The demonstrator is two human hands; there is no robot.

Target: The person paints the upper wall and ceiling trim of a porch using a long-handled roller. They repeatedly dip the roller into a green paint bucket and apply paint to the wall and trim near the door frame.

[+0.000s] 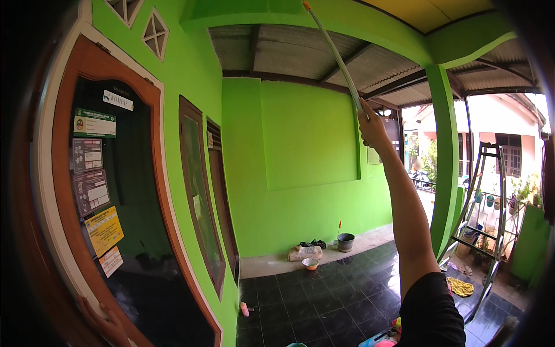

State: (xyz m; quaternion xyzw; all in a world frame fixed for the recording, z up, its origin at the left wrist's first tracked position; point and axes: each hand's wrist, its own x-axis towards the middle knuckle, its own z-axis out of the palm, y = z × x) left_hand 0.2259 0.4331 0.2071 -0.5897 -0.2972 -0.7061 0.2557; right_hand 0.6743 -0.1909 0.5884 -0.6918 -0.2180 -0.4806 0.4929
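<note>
My right arm is raised, and my right hand grips a long metal pole near its lower end. The pole slants up and left to an orange part at the top edge of the view, in front of a green-painted beam. Whatever the pole carries beyond that is out of view. At the lower left, my left hand rests against the pale frame of a wooden door, its fingers extended and holding nothing. Stickers and notices bearing writing cover part of the door's dark glass.
A metal stepladder stands at right beside a green pillar. By the far wall are a dark bucket, a bowl and a sack. A pink bottle and yellow cloth lie on dark floor tiles.
</note>
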